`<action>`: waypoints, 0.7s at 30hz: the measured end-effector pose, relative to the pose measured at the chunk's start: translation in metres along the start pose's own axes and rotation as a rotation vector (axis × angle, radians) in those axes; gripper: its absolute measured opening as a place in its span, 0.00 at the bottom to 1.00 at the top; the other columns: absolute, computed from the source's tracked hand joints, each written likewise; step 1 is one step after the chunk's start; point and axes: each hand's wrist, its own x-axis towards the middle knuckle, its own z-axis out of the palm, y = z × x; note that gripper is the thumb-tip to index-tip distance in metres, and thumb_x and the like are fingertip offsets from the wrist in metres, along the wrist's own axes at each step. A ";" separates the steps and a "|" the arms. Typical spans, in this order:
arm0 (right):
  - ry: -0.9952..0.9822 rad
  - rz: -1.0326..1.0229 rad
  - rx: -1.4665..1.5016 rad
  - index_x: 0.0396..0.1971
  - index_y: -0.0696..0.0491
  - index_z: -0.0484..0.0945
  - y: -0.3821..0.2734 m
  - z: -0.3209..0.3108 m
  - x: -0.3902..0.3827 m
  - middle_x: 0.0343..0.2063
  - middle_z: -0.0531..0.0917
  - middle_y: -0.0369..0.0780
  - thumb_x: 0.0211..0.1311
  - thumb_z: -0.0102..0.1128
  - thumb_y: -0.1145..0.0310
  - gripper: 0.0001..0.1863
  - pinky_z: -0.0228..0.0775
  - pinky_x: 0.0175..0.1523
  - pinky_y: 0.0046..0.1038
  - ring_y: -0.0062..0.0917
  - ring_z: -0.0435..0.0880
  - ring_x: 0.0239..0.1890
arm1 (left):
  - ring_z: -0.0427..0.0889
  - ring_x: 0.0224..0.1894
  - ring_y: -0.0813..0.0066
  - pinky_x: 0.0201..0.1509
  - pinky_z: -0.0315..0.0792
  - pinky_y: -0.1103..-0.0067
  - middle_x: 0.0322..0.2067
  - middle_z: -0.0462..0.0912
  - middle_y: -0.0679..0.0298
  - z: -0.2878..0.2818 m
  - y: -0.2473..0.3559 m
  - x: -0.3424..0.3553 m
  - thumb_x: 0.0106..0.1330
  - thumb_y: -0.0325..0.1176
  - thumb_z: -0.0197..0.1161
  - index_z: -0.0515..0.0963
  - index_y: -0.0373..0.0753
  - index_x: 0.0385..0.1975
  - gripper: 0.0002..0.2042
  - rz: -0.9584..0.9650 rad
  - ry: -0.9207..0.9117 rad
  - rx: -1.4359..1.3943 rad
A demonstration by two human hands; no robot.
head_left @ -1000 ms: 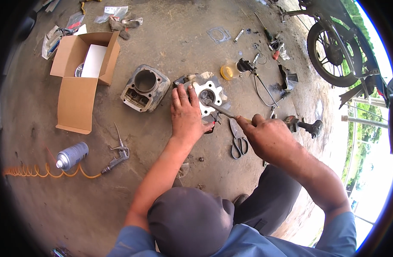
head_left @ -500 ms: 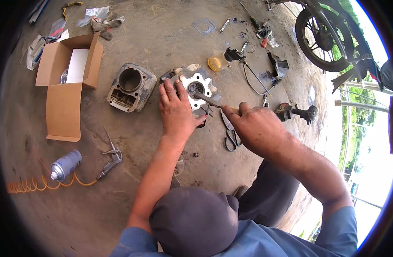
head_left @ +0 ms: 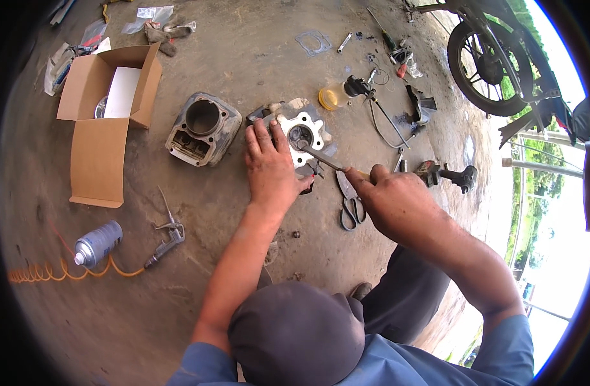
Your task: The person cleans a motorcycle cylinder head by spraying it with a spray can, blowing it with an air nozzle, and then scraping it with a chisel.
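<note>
A metal engine cylinder head [head_left: 315, 122] lies on the floor with its pale, star-shaped face up and a round recess in the middle. My left hand [head_left: 271, 168] grips its left and near side, fingers laid over the edge and thumb below. In my right hand [head_left: 401, 202] is a screwdriver [head_left: 324, 157] with a long grey shaft; its handle is mostly covered by my fingers. The tool's tip reaches into the recess and seems to touch its near rim. Left of my left hand, an engine cylinder block [head_left: 203, 128] stands with its bore upward.
Scissors [head_left: 351, 204] lie near my right hand. To the left are an open cardboard box [head_left: 97, 167], a spray can [head_left: 99, 243] and an air blow gun [head_left: 169, 239] on a coiled orange hose. A yellow-bottomed cup [head_left: 333, 96] sits beyond; a motorcycle wheel [head_left: 488, 61] is far right.
The whole scene has shifted slightly rightward in the view. Both hands keep nearly the same grip, and the screwdriver's tip stays in the recess.
</note>
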 end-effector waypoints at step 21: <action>-0.039 0.069 0.022 0.68 0.59 0.77 -0.005 -0.009 0.008 0.43 0.87 0.55 0.71 0.56 0.77 0.25 0.86 0.48 0.47 0.51 0.92 0.41 | 0.54 0.82 0.33 0.82 0.61 0.47 0.80 0.54 0.33 -0.001 0.001 -0.002 0.44 0.54 0.92 0.57 0.26 0.80 0.67 0.024 0.008 -0.027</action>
